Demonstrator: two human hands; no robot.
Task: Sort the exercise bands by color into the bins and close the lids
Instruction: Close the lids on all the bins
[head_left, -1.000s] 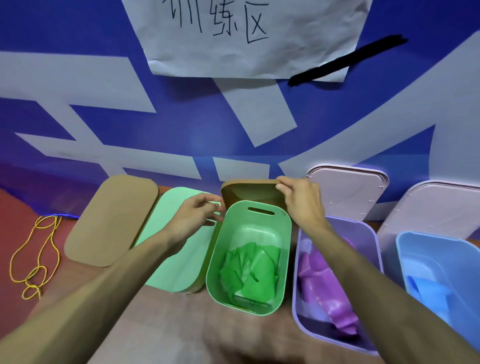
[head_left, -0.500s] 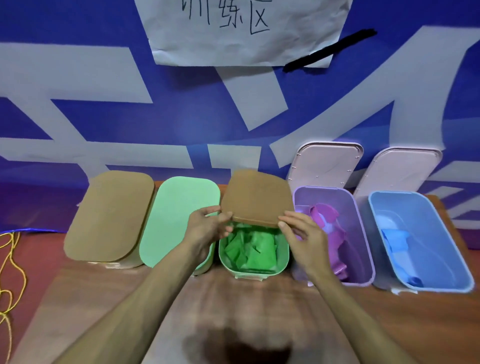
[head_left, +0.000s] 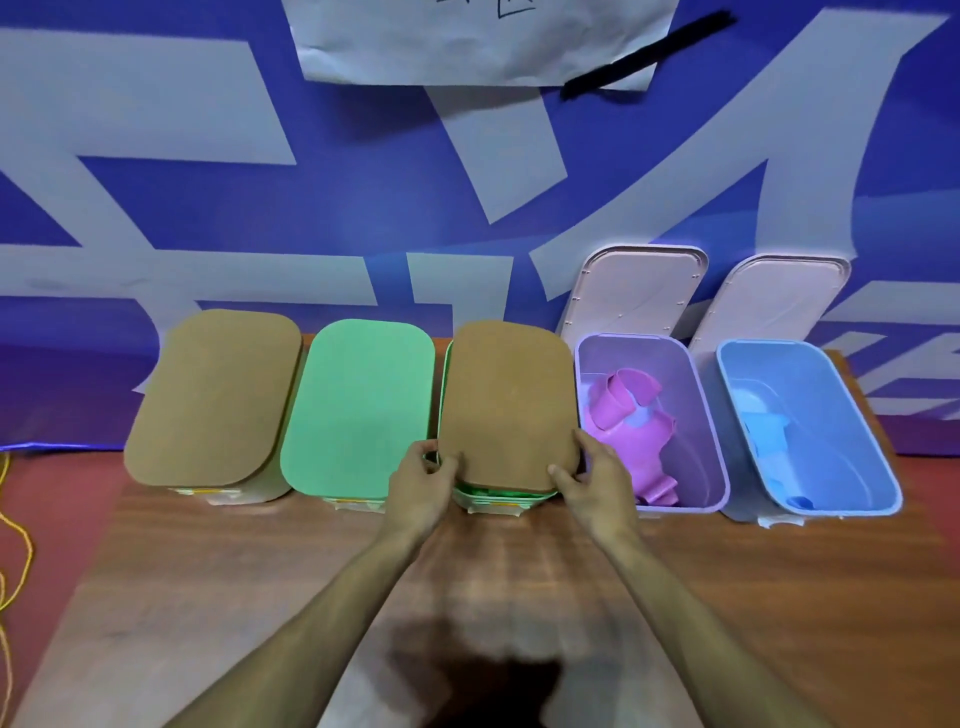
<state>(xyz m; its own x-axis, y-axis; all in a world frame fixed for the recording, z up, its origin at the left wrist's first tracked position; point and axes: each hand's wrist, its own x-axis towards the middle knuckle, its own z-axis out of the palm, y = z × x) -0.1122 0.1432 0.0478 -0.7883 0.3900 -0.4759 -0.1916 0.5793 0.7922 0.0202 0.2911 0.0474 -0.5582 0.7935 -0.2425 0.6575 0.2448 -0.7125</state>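
Brown lid (head_left: 509, 405) lies on the green bin (head_left: 493, 500); our left hand (head_left: 421, 486) and right hand (head_left: 600, 486) grip its near corners.

Both forearms are extending forward, left hand (head_left: 422, 484) and right hand (head_left: 598, 483) each gripping the lid's (head_left: 509, 400) near corner.

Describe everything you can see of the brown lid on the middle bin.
The brown lid is a flat, matte rectangle with rounded corners, seemingly wood or fibreboard. It lies over the green bin, covering nearly all of it. Only the bin's near rim and left edge show, so I cannot tell if it is fully seated. The left hand grips its near left corner, the right hand its near right corner.
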